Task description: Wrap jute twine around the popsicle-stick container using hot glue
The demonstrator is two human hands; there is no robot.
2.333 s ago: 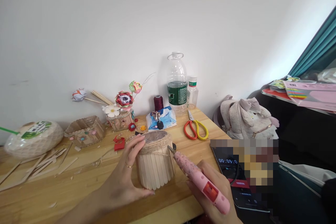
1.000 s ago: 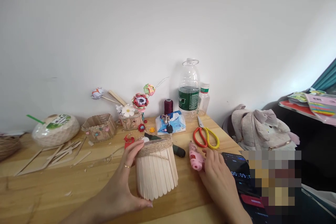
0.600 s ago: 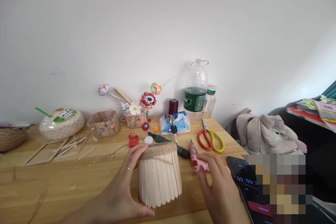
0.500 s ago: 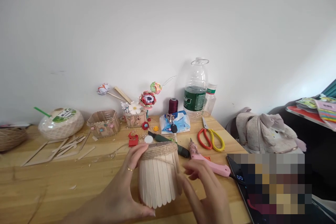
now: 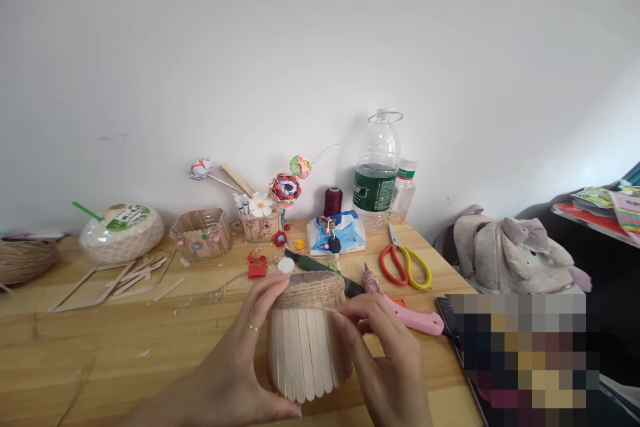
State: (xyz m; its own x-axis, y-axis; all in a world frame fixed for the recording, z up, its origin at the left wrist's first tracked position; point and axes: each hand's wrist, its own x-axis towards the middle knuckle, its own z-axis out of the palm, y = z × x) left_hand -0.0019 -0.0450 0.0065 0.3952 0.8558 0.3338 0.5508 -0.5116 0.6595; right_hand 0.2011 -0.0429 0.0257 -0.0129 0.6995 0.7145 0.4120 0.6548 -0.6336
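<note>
A round pot of pale wooden craft sticks (image 5: pixel 306 350), bound at the top with jute twine (image 5: pixel 310 291), stands on the wooden table (image 5: pixel 125 347). My left hand (image 5: pixel 240 360) wraps round its left side, thumb at the base and fingers at the twine band. My right hand (image 5: pixel 385 363) is at the pot's right side, its fingers pinched on the loose twine end just below the band. A pink glue gun (image 5: pixel 405 310) lies on the table behind my right hand.
Orange and yellow scissors (image 5: pixel 405 267), a water bottle (image 5: pixel 380 170), tissue pack (image 5: pixel 336 235), thread spool (image 5: pixel 333 201), paper flowers in a small pot (image 5: pixel 260 223), a stick basket (image 5: pixel 201 233), loose sticks (image 5: pixel 125 277), a twine ball (image 5: pixel 25 260) and a phone (image 5: pixel 453 320) surround the spot.
My right hand set the pink glue gun down on the table, then came left to the pot and pinched the twine end. My left hand kept hold of the pot.
</note>
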